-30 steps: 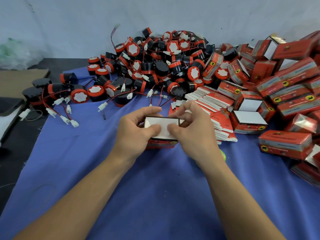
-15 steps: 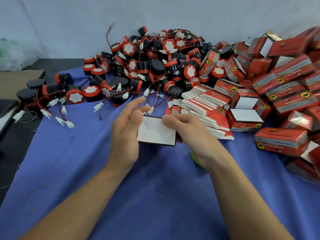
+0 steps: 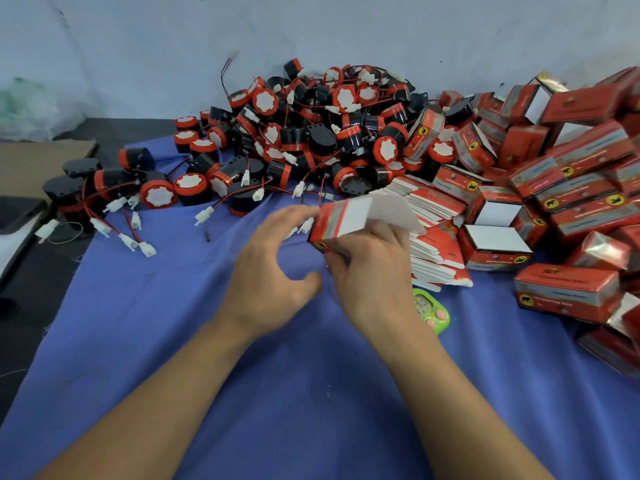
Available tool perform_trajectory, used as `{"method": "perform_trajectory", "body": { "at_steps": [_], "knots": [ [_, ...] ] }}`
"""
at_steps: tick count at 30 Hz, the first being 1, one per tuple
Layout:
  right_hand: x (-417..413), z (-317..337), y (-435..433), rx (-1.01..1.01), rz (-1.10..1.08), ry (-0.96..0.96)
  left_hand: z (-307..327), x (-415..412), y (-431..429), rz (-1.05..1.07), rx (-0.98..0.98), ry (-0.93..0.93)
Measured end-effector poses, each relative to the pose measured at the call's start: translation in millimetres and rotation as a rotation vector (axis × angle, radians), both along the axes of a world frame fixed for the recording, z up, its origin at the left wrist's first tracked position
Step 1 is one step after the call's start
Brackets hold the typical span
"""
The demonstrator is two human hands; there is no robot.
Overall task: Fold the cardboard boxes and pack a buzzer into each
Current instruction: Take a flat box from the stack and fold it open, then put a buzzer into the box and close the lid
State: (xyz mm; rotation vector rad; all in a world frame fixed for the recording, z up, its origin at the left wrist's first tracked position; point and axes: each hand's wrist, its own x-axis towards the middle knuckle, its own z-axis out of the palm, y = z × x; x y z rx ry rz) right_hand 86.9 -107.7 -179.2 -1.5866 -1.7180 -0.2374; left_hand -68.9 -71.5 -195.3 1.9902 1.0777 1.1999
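Red box (image 3: 337, 223) blurred in right hand (image 3: 374, 271); green device (image 3: 434, 315) half hidden behind wrist

Both forearms bare, entering from the lower edge and converging toward centre; left hand (image 3: 273, 271) palm turned rightward, fingers loosely curved and spread, thumb extended toward the other hand, holding nothing; its fingertips lie just beside the left end of the cardboard box (image 3: 341, 220), contact not confirmed; right hand (image 3: 372, 282) back to camera, fingers curled round the box's underside, gripping it.
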Motion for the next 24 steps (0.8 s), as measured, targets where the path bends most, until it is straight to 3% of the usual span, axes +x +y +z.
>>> {"method": "perform_trajectory", "body": {
  "at_steps": [3, 6, 10, 12, 18, 24],
  "knots": [
    [2, 0, 1, -0.096, 0.079, -0.198, -2, 2, 1, 0.075, -0.12, 0.053],
    [-4, -1, 2, -0.233, 0.148, -0.21, -3, 4, 2, 0.103, -0.235, 0.194],
    [0, 9, 3, -0.032, 0.067, 0.374, -4, -5, 11, 0.213, -0.343, 0.322],
    [15, 21, 15, -0.033, -0.041, 0.529, -2, -10, 14, 0.2, -0.398, 0.351],
    [44, 27, 94, -0.504, -0.219, 0.11, -1, -19, 22, 0.147, -0.465, 0.299],
    [42, 29, 160, -0.738, -0.253, -0.344, -2, -20, 20, 0.132, -0.455, 0.274]
  ]
}}
